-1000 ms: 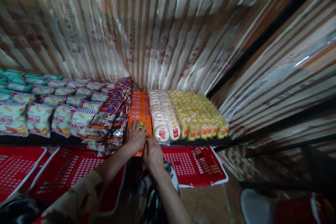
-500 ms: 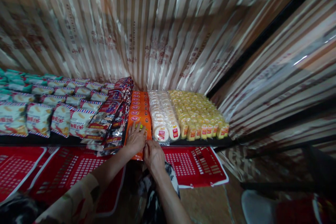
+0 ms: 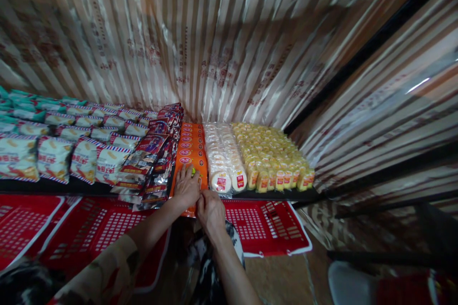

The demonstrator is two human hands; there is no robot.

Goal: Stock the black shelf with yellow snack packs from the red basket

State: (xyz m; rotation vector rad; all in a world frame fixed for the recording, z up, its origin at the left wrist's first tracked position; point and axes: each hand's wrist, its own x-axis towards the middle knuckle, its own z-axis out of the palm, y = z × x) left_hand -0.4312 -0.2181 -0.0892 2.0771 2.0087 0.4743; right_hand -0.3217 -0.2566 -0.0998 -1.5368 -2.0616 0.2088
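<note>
A column of overlapping orange snack packets [image 3: 191, 145] lies on the dark shelf, its front end hanging over the edge. My left hand [image 3: 186, 186] rests on the front packets with its fingers stretched out. Beside it, my right hand [image 3: 212, 209] has its fingers closed at the right front edge of the orange packets, seemingly pinching that edge. Dark red snack packets [image 3: 145, 152] lie just left of the orange ones. To the right are clear-wrapped round white crackers [image 3: 221, 181] with red labels.
Yellow wrapped cakes [image 3: 268, 152] stand in rows on the right of the shelf [image 3: 257, 196]. White and teal bags [image 3: 53, 157] fill the left. Red plastic baskets [image 3: 118, 214] sit below the shelf edge. A striped curtain [image 3: 214, 33] hangs behind.
The view has shifted very slightly. Both hands stay in nearly the same place on the orange packets.
</note>
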